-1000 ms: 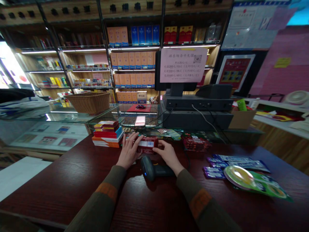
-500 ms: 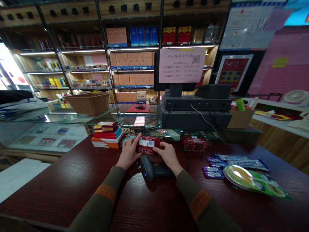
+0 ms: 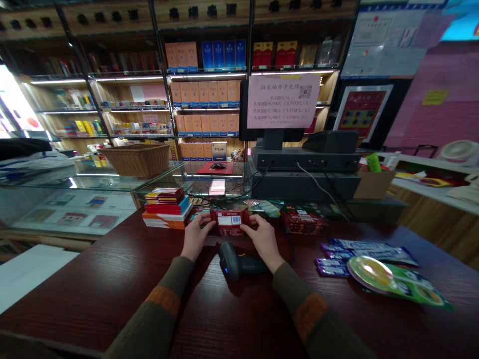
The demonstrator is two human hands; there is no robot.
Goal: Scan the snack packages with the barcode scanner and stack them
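The red packet (image 3: 229,221) is now lifted level beyond the scanner (image 3: 234,260), clamped at its ends by the left hand (image 3: 194,238) and the right hand (image 3: 264,238).

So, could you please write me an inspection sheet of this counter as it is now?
Surface: dark wooden counter, glossy.
Job's things: red box, barcode label facing the camera, near the scanner lying on the counter.
Clutter: stack of flat boxes, red packets, purple packets, green packet.
Hands: left hand and right hand each grip one end of the red box.
Cables: black cables behind, on the glass case.
Surroundings: shelves of boxes, wicker basket, monitor with pink notice.
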